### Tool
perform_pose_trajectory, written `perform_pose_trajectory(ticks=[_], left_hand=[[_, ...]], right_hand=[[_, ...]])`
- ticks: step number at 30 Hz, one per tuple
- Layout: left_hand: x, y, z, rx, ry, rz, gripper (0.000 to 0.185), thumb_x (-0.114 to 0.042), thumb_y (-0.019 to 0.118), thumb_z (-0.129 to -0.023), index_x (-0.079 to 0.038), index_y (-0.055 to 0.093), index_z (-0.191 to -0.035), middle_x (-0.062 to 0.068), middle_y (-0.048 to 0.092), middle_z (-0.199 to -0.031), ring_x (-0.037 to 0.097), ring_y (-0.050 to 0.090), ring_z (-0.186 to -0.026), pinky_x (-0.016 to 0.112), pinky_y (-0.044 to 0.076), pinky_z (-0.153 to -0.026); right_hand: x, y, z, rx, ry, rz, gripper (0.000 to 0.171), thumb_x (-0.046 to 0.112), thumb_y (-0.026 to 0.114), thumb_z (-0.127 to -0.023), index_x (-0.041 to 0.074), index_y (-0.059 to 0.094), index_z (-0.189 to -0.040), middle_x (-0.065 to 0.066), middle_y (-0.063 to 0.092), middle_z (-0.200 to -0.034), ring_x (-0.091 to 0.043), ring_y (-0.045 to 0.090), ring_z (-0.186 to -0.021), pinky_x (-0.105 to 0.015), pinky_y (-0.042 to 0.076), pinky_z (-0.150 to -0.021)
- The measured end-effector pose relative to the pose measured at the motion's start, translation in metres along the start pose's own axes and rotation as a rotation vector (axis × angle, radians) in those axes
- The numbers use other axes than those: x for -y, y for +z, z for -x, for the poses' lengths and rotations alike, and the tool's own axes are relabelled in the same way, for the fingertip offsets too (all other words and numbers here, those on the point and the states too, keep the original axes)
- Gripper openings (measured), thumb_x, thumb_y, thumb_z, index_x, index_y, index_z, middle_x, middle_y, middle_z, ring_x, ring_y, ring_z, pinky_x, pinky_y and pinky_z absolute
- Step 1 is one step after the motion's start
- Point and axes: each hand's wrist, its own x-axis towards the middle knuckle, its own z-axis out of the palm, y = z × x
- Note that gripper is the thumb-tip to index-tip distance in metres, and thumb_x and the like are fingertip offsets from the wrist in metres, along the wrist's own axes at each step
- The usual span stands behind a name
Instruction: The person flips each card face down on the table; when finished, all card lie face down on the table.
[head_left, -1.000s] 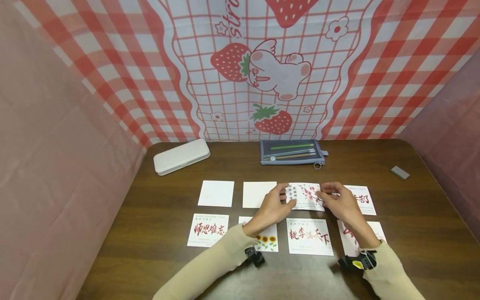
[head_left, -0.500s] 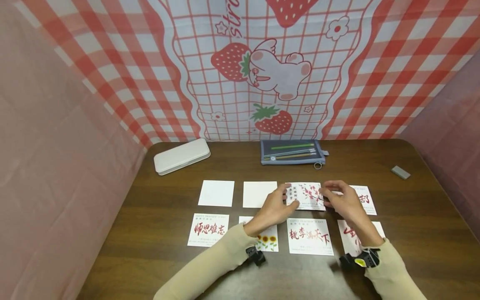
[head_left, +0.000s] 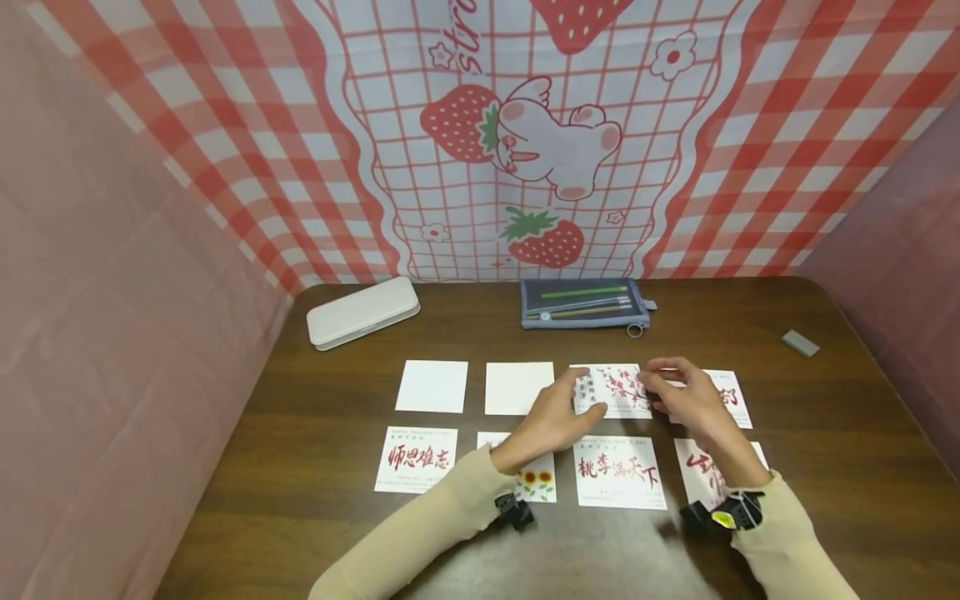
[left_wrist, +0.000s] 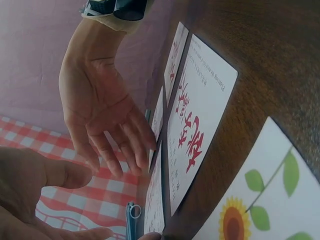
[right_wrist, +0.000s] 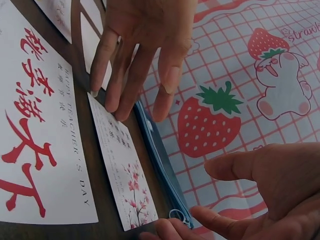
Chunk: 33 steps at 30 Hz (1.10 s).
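Note:
A white card with pink blossoms and dark writing [head_left: 621, 392] lies on the table in the back row, between my two hands. My left hand [head_left: 553, 417] is at its left end, with relaxed fingers by the edge and the thumb over its near left corner. My right hand [head_left: 688, 402] is at its right end, the fingers loosely bent and nothing gripped. In the right wrist view the left fingertips are right at the end of the blossom card [right_wrist: 131, 187]. A card with red calligraphy [head_left: 731, 396] is partly hidden behind my right hand.
Two blank white cards [head_left: 432, 387] continue the back row leftward. In front lie red calligraphy cards [head_left: 619, 472] and a sunflower card [head_left: 536, 483], partly covered by my left arm. Behind are a white case [head_left: 363, 313], a blue pencil pouch [head_left: 585, 303] and a grey eraser-like block [head_left: 801, 343].
My left hand has shifted slightly right, its thumb farther over the blossom card. My right thumb has drawn back from the card's face towards its right edge. The card has barely moved.

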Motion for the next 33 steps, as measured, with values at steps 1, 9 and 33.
perform_pose_trajectory(ticks=[1,9,33], left_hand=[[0.0,0.0,0.0,0.001,-0.001,0.004,0.064,-0.032,0.067,-0.099,-0.007,0.046,-0.154,0.021,0.061,-0.146,0.035,0.065,-0.128,0.041,0.056,-0.105],[0.0,-0.001,0.0,0.001,-0.006,-0.006,0.065,-0.034,0.067,-0.099,-0.008,0.046,-0.154,0.02,0.061,-0.147,0.035,0.064,-0.129,0.041,0.055,-0.107],[-0.006,0.008,0.001,0.05,0.006,-0.094,0.066,-0.052,0.049,-0.107,-0.013,0.042,-0.16,0.01,0.05,-0.161,0.028,0.047,-0.15,0.043,0.036,-0.127]], right_hand=[[0.0,0.0,0.0,0.002,0.005,0.009,0.054,0.028,0.059,-0.106,-0.007,0.046,-0.145,-0.031,0.053,-0.143,0.0,0.063,-0.097,-0.021,0.061,-0.083],[-0.001,0.006,0.0,0.006,0.032,-0.004,0.054,0.028,0.058,-0.106,-0.007,0.046,-0.145,-0.029,0.053,-0.143,-0.015,0.065,-0.109,-0.025,0.063,-0.086],[0.006,-0.008,-0.002,0.105,-0.017,-0.211,0.051,0.016,0.048,-0.109,-0.015,0.04,-0.149,0.019,0.066,-0.094,0.003,0.068,-0.084,-0.019,0.062,-0.077]])
